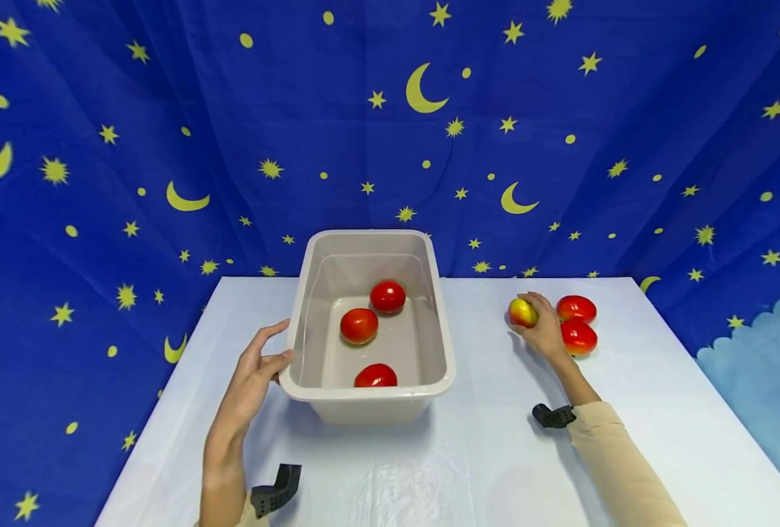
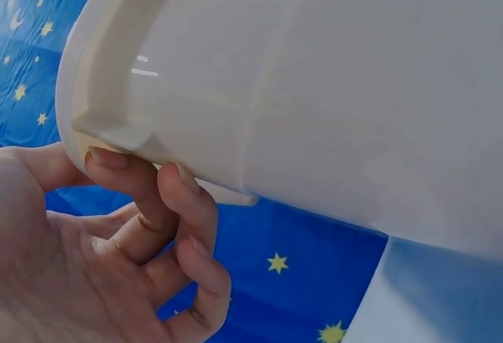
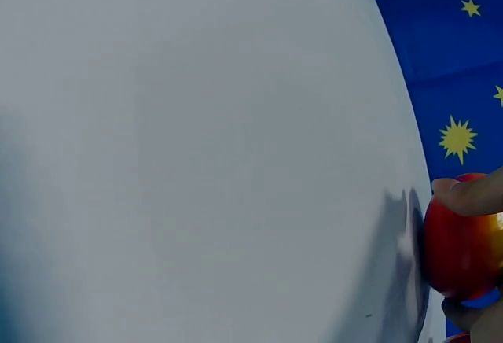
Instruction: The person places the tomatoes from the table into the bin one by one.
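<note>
A deep light-grey plastic tub (image 1: 379,405) stands on the table with three glossy red oval fruits inside, one of them a red fruit (image 1: 387,296) toward the back. My left hand (image 1: 250,377) holds the tub's left rim, and in the left wrist view its curled fingers (image 2: 130,178) reach under the lip. Over on the right, my right hand (image 1: 543,329) grips a smooth red-and-yellow oval fruit (image 1: 522,312), mango-like in shape. The right wrist view shows this fruit (image 3: 460,248) between thumb and fingers, close to the table top.
Just right of my right hand lie two more red fruits, a rear one (image 1: 576,308) and a front one (image 1: 578,337), touching each other. The white-covered table (image 1: 488,454) ends at a blue curtain (image 1: 337,132) with yellow stars and moons. Black wrist mounts (image 1: 553,416) stick out from both forearms.
</note>
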`<state>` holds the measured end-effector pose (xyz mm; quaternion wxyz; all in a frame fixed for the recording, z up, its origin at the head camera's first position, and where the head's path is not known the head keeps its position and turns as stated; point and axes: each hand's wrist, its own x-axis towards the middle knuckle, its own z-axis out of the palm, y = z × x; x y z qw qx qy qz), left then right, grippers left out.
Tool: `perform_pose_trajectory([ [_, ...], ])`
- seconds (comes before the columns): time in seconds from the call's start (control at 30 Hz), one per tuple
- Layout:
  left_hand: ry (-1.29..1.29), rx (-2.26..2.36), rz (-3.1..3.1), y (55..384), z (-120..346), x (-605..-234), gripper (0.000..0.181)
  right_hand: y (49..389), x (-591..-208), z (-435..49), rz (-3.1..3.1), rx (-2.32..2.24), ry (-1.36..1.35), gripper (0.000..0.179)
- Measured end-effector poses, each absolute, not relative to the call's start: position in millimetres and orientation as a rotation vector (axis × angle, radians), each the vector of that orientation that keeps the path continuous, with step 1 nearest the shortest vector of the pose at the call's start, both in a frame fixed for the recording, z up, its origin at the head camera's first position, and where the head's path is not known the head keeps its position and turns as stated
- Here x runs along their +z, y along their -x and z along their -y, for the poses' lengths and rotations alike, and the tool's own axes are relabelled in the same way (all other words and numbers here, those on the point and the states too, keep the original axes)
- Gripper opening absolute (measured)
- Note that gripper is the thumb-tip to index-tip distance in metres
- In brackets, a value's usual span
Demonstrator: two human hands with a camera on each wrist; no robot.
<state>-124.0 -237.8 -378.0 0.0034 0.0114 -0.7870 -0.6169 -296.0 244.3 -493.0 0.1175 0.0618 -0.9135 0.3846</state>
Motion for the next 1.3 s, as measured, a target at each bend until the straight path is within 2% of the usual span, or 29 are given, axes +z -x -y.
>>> perform_pose_trajectory([
  [0.5, -0.046, -1.955, 2.441, 125.4, 237.8, -376.2, 0.046, 297.9, -488.4, -242.9, 2.676, 1.041, -0.128, 0.065],
  [0.83, -0.032, -1.969, 2.433, 124.4, 236.7, -377.8, 0.047, 297.0, -473.3, -234.8, 2.697, 1.223, -0.032, 0.068],
  [1.3, -0.010, -1.959, 2.435, 123.5, 236.9, -377.7, 0.047, 289.6, -437.6, -198.7, 2.558, 1.421, -0.197, 0.067],
])
